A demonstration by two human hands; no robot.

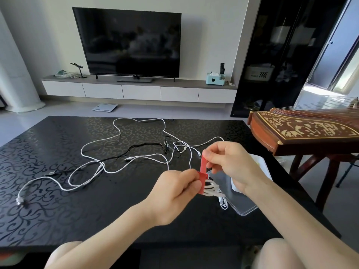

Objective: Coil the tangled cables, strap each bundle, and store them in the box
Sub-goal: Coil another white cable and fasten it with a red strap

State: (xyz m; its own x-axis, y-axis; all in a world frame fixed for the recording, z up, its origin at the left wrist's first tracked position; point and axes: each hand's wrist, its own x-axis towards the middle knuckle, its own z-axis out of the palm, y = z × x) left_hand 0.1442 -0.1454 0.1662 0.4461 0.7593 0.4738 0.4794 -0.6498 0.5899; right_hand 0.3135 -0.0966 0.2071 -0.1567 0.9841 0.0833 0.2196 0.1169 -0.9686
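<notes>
The right hand pinches the free upper end of a flat red fabric strap between thumb and fingertips, drawing it upright. The left hand is curled round the strap's lower end and the coiled bundle of thin white cable it wraps, both held just above the table. The bundle looks light and springy, and its loops will likely fan open if the grip slackens. It is best pinched across the loops right at the strap, and the soft, floppy strap taken by its tip. Just beyond the right wrist sits a shallow white plastic box, partly hidden, with a clear flat lid beside it, beneath the bundle. Farther out on the black scroll-patterned table lie the tangled white and black cables, not yet coiled. There is one strap, one bundle, one box and one lid. The loose cables cross too much to number, though at least two white and one black seem present.
</notes>
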